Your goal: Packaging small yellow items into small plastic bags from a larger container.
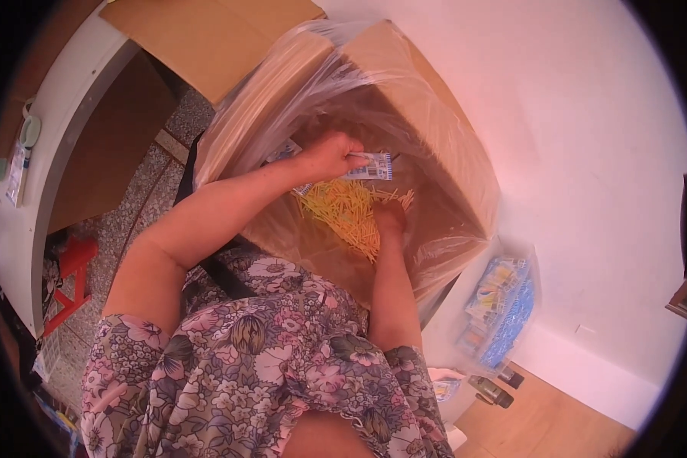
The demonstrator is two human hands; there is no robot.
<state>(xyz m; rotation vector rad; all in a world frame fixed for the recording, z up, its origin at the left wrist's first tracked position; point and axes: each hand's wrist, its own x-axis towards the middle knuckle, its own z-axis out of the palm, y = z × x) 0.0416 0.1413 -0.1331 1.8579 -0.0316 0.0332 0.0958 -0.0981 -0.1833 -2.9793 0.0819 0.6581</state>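
Note:
My left hand (330, 158) is closed on a small blue-and-white printed packet (375, 166), pinching its left end between thumb and fingers. Below it lies a loose heap of thin yellow sticks (340, 215) inside a large cardboard box (416, 95) lined with a clear plastic bag (443, 256). My right hand (390, 217) reaches into the right side of the heap, its fingers curled around a bunch of sticks whose pale ends poke out past them. The fingertips are partly hidden. Another printed packet (284, 150) shows behind my left wrist.
A clear-and-blue bag of small packets (500, 305) stands right of the box, against the white wall (588, 191). Dark bottle-like items (491, 391) lie below it. At left are a white curved desk edge (34, 229) and a red metal frame (75, 282) on the speckled floor.

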